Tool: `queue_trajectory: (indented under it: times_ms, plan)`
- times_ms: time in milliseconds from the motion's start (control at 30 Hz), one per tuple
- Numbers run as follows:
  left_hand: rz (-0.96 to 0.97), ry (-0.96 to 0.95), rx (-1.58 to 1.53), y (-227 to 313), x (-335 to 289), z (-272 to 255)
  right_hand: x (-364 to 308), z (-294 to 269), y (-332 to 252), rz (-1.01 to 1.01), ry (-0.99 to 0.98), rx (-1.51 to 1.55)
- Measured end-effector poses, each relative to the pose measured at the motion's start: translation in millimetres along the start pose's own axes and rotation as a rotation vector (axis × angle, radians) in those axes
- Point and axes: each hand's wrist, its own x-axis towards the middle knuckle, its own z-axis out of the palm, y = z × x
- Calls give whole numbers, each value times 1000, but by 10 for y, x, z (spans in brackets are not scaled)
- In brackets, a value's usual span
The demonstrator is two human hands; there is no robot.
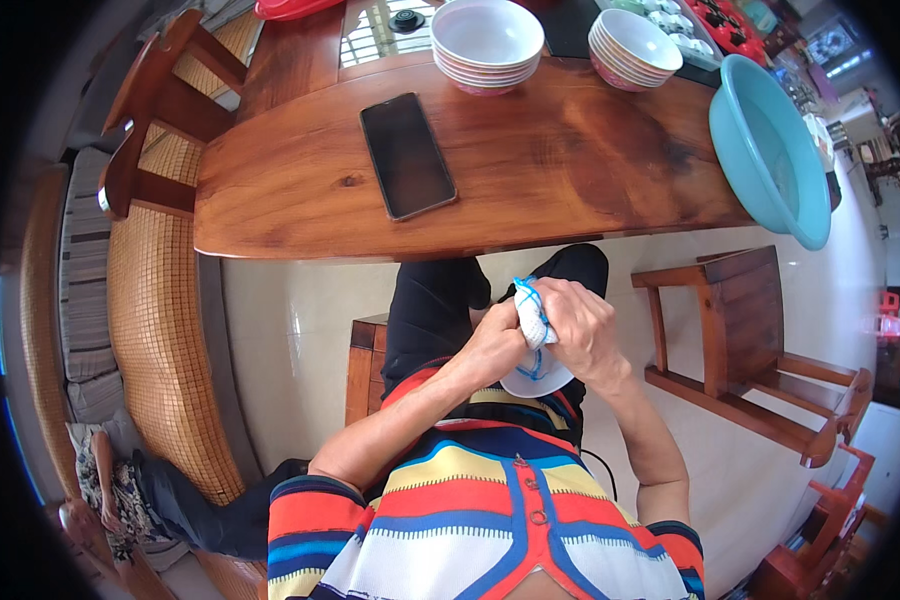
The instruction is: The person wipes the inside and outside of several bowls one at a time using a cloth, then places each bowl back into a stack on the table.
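Note:
Above my lap, both hands are closed around a white cloth with blue edging [533, 316]. My left hand [496, 346] grips it from the left, with its fingers curled in. On the other side my right hand [582, 322] is wrapped over the cloth, knuckles up. Just below the hands shows a white bowl [540, 381], partly covered by them and by a loose blue-edged part of the cloth. Whether any fingers also grip the bowl's rim is hidden.
A wooden table [290, 190] spans the front, bearing a dark phone [407, 157], two stacks of bowls [487, 45] and a blue basin [770, 150] at its right end. A wooden stool [740, 330] stands at right. Someone sits on the left couch [155, 340].

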Motion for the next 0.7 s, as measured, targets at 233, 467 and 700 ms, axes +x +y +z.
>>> queue_trajectory:
  times_ms: [233,467,700]
  plan:
    - [174,231,161,249,14,132,-334,215,48,662,347,428]
    - [670,419,254,228,165,337,-318,406,-209,1259,621,1824]
    - [247,127,140,458,24,153,-413,123,216,948,314,876]
